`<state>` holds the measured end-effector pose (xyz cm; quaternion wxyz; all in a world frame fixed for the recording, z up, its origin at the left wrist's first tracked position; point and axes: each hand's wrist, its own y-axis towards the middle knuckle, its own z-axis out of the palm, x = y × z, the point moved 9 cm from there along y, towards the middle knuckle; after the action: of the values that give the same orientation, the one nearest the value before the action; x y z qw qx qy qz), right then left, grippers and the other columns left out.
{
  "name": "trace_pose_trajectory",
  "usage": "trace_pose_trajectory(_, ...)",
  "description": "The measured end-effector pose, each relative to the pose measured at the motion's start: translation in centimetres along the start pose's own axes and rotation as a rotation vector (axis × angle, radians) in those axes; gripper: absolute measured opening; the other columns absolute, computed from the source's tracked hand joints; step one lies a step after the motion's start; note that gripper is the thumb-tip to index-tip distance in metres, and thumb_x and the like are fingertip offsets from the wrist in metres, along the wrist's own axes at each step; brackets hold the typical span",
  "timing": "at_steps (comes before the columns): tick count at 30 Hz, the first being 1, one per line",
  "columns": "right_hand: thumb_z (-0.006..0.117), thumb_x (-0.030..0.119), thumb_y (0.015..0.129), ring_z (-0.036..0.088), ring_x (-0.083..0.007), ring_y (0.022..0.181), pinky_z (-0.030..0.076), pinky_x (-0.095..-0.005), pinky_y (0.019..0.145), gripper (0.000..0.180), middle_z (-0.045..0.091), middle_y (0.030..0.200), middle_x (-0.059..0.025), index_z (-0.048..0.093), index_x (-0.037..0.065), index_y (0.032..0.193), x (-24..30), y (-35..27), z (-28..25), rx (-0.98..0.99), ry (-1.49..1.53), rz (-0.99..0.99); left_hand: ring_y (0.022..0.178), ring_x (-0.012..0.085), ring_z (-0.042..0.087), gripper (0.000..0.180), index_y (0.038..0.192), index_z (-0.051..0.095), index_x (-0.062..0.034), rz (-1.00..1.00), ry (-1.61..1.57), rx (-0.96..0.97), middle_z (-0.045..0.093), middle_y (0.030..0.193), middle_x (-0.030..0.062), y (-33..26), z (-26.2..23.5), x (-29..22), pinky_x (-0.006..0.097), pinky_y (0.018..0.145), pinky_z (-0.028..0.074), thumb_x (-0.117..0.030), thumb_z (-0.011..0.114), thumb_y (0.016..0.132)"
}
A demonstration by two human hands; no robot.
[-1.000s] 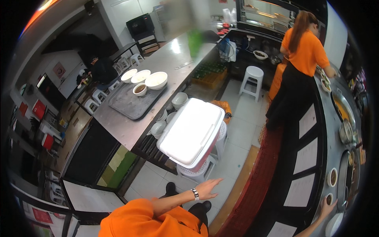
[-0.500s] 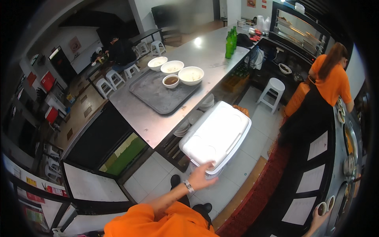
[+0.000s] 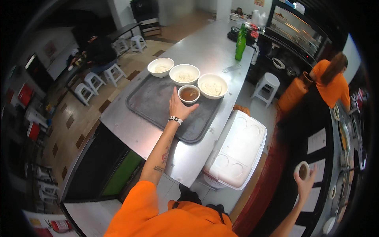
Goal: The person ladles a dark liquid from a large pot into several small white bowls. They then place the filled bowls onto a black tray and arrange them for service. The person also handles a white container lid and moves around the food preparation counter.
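One small bowl of brown broth (image 3: 189,94) sits on the dark grey tray (image 3: 154,103), near the tray's far edge, and the left hand (image 3: 178,106) is at its near side, fingers curled around the bowl's left rim and thumb stretched toward its near right side; whether the hand actually grips the bowl or only touches it cannot be told. A beaded bracelet (image 3: 174,119) circles that wrist. Just beyond the small bowl stand three larger white bowls with pale food: the left one (image 3: 160,67), the middle one (image 3: 184,74) and the right one (image 3: 212,85), this last just beside the broth bowl. The tray lies on a long steel counter (image 3: 205,47) that runs away from the person. Further along it stands a green bottle (image 3: 240,45), with a flat grey object (image 3: 231,68) lying between the bottle and the bowls.

Well apart, low at the right, the right hand (image 3: 305,182) is raised with its fingers wrapped around a small white cup of dark liquid (image 3: 302,170). Below the counter's near right edge sits a white cooler box (image 3: 237,149) with round dimples in its lid. A white stool (image 3: 267,82) stands on the floor beyond it, and a co-worker in an orange shirt (image 3: 331,83) stands at the right-hand work surface.
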<state>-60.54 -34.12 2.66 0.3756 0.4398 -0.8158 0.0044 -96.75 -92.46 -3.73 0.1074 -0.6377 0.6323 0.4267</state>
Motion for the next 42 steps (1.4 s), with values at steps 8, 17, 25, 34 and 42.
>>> trace_pose_trajectory(8, 0.086, 0.022, 0.055, 0.053, -0.031, 0.107, 0.042, -0.0397, 0.095, 0.106, 0.053, 0.115, -0.0169, 0.031, 0.008, 0.145, 18.7, -2.2, 14.0, 0.177, 0.072, -0.133, 0.12, 0.0394, 0.047, 0.112, 0.14, 0.026, 0.0032, 0.002, -0.137, 0.033, 0.047, 0.13, 0.026, 2.7, 1.0, 0.7, 0.044, 0.1, 0.041, -0.036, 0.088, 0.056)
trace_pose_trajectory(17, 0.087, 0.027, 0.055, 0.052, -0.0346, 0.106, 0.042, -0.0423, 0.093, 0.106, 0.057, 0.113, -0.0209, 0.032, -0.002, 0.141, 32.5, -3.0, 25.5, 0.281, 0.135, -0.381, 0.114, 0.0386, 0.049, 0.105, 0.137, 0.032, 0.0026, 0.044, -0.105, 0.078, 0.049, 0.122, 0.024, 1.7, -0.1, 0.6, 0.045, 0.097, 0.041, -0.034, 0.087, 0.056)
trace_pose_trajectory(25, 0.087, 0.034, 0.054, 0.054, -0.0362, 0.107, 0.04, -0.0443, 0.096, 0.111, 0.058, 0.113, -0.0218, 0.03, -0.005, 0.141, 36.2, -2.5, 31.5, 0.337, 0.085, -0.433, 0.113, 0.0379, 0.048, 0.106, 0.139, 0.029, 0.0018, 0.053, -0.107, 0.127, 0.048, 0.12, 0.0233, -2.2, -2.5, 0.6, 0.045, 0.097, 0.04, -0.032, 0.087, 0.057)
trace_pose_trajectory(34, 0.087, 0.038, 0.054, 0.054, -0.0388, 0.107, 0.039, -0.0445, 0.096, 0.118, 0.058, 0.112, -0.0242, 0.023, -0.005, 0.144, 37.6, -2.7, 34.6, 0.331, 0.13, -0.409, 0.111, 0.0374, 0.048, 0.108, 0.141, 0.028, 0.0016, 0.086, -0.112, 0.126, 0.05, 0.118, 0.0218, -6.2, -4.9, -0.2, 0.046, 0.097, 0.036, -0.032, 0.087, 0.056)
trace_pose_trajectory(42, 0.088, 0.04, 0.054, 0.055, -0.0411, 0.103, 0.04, -0.0465, 0.093, 0.125, 0.059, 0.109, -0.0248, 0.017, -0.003, 0.146, 37.9, -3.3, 36.8, 0.351, 0.085, -0.348, 0.111, 0.0374, 0.049, 0.11, 0.141, 0.027, 0.0024, 0.107, -0.085, 0.149, 0.049, 0.119, 0.0222, -8.5, -5.5, -1.0, 0.045, 0.096, 0.039, -0.031, 0.088, 0.055)
